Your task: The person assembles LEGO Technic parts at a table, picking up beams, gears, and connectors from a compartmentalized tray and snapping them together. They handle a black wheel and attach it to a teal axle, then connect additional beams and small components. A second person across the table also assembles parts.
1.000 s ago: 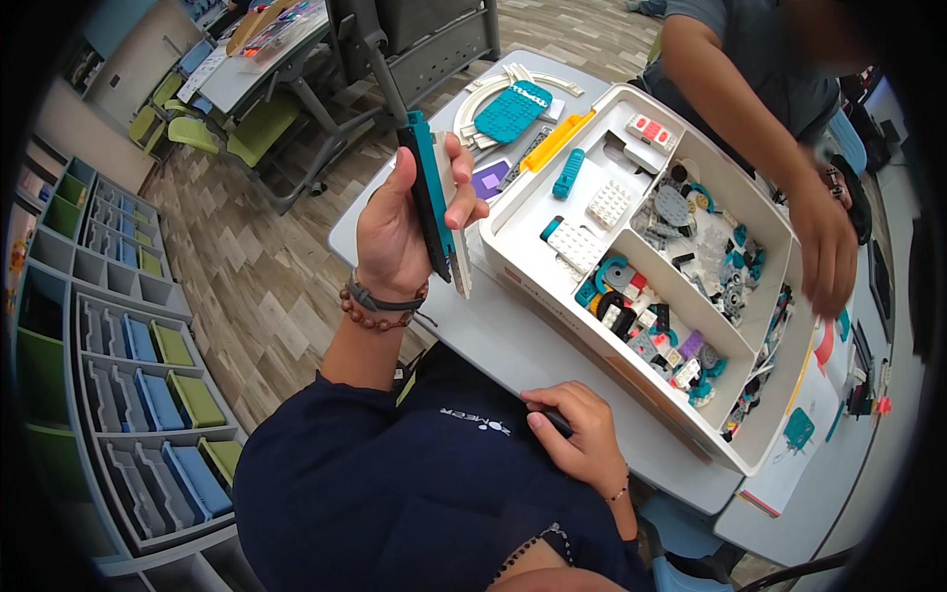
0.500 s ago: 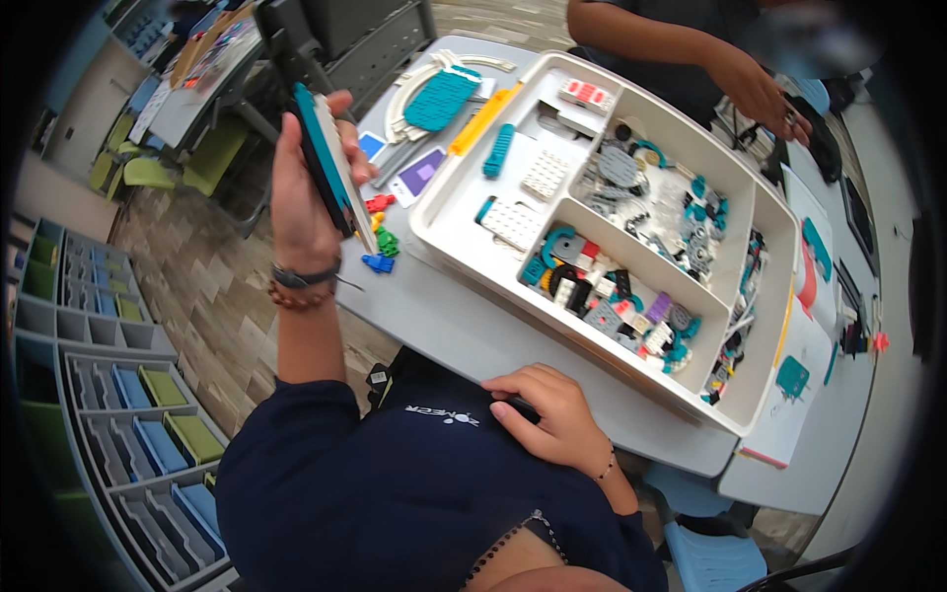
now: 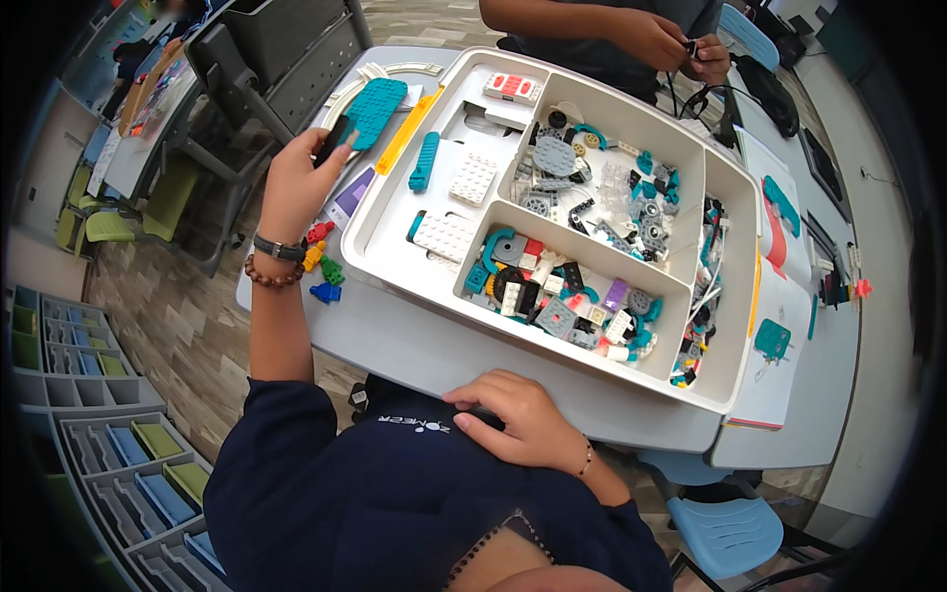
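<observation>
My left hand [image 3: 301, 173] is at the far left of the table, next to a teal studded plate [image 3: 375, 113]. Its fingers close around a dark flat object [image 3: 333, 141], mostly hidden by the hand. My right hand [image 3: 518, 419] rests against my shirt at the table's near edge, curled over a small black rounded object [image 3: 485, 418] whose kind I cannot make out. In front of me stands a white sorting tray [image 3: 582, 370] with several compartments of building bricks, wheels and gears. Small red, yellow, green and blue brick figures [image 3: 327, 292] lie left of it.
White curved track pieces [image 3: 345, 97] lie beside the teal plate. A purple card [image 3: 352, 194] sits near the tray's yellow latch [image 3: 406, 131]. Across the table, another person's hands [image 3: 681, 47] hold a small dark thing. An open booklet [image 3: 784, 345] lies at right; a blue chair [image 3: 725, 533] stands below.
My left hand has lowered from holding up a flat black, teal and white stack to the table beside the teal plate. My right hand stays in place. The view has shifted right.
</observation>
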